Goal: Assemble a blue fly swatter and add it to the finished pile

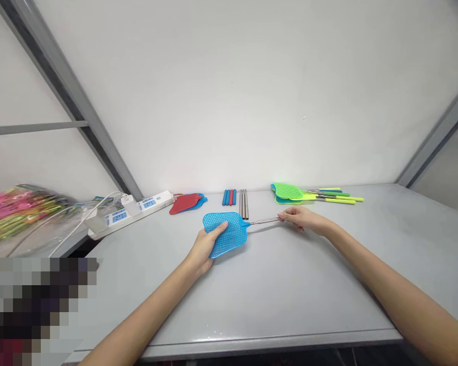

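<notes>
A blue fly swatter head [232, 238] with a mesh of small holes is gripped by my left hand [205, 248], thumb on top and fingers underneath. A thin metal rod [265, 221] runs from its neck to the right. At the rod's far end, my right hand [299, 218] pinches it between thumb and fingers. Behind the swatter lie several blue and red handle grips [229, 197] in a row. Beside them are metal tubes [244, 204]. Red and blue swatter heads [186, 203] are stacked farther left.
Swatters with green and blue heads [288, 191] and coloured handles lie at the back right. A white power strip [137, 213] with plugs and cables is at the left, near a clear plastic bag [23, 213] of colourful items. A wall [252, 101] backs the grey table [282, 295].
</notes>
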Tool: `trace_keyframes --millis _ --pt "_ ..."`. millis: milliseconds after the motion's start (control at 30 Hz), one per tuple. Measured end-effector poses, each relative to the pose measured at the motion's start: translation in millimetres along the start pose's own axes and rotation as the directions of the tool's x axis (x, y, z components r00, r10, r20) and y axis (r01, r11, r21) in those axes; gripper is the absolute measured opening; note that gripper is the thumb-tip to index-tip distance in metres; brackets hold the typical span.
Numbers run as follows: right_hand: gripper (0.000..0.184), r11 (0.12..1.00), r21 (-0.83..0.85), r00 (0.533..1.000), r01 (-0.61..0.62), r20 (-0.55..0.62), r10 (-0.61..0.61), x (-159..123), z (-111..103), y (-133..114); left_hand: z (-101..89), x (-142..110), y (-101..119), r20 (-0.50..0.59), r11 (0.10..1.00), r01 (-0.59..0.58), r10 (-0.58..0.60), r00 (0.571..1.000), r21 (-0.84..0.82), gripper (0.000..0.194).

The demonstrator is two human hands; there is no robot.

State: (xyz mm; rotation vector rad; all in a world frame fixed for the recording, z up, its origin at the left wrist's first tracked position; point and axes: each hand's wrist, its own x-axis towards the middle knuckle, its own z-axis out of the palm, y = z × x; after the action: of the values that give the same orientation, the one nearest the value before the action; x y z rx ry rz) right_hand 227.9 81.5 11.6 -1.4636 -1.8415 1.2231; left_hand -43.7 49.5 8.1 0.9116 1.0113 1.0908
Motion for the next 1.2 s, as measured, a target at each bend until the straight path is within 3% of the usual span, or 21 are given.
trace_keyframes --millis 100,267,500,900,1200 --pt "0.04 0.999 -0.003 0.996 0.034 0.079 -0.033 -6.9 -1.3 -1.5 -0.1 -4.4 -2.3 0.018 0.993 -0.073 0.072 0.997 0.089 0.04" --pt "0.038 0.997 -0.038 0.997 0.071 -0.015 -0.072 -10.3 6.5 -3.3 -0.7 -4.6 -5.5 -0.068 0.924 -0.217 0.249 0.966 0.314 0.036" --pt "0.037 0.998 0.002 0.997 0.066 0.036 -0.066 -8.2 14.5 -0.7 2.9 -9.3 -7.4 0.015 0.847 -0.322 0.349 0.937 0.423 0.033" --pt "0.038 0.999 0.05 0.991 -0.004 0.136 -0.003 -6.9 9.8 4.5 6.9 -15.3 -14.2 0.14 0.775 -0.418 0.403 0.905 0.474 0.021" --pt "0.039 0.999 0.027 0.992 -0.041 0.12 0.038 -6.7 5.4 5.2 11.6 -11.6 -15.5 0.115 0.808 -0.392 0.382 0.917 0.439 0.024"
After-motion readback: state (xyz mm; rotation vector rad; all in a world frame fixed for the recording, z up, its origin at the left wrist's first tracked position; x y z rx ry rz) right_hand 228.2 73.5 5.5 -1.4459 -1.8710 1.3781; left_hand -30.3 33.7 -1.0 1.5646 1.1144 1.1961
